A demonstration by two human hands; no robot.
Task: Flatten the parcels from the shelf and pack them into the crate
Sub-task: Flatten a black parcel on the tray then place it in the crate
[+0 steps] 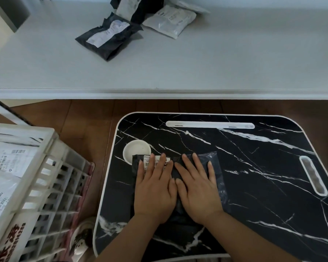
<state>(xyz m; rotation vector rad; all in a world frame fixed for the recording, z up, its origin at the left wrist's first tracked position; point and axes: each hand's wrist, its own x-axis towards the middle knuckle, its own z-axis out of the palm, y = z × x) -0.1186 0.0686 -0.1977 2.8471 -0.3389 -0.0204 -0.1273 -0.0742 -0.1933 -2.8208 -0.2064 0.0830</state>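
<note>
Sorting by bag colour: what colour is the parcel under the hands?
Black parcel, white label; head view.

bench: black parcel near left edge | shelf: dark parcel, white parcel at far edge

Both hands lie flat, fingers straight, side by side on a black parcel on the dark marble-patterned worktop. The left hand covers part of the parcel's white label; the right hand presses the parcel's right half. The thumbs touch. A round white dish sits just beside the parcel's far left corner, partly under it. On the white shelf beyond lie a black parcel and a white parcel, close together. At the left stands a white crate holding white labelled parcels.
</note>
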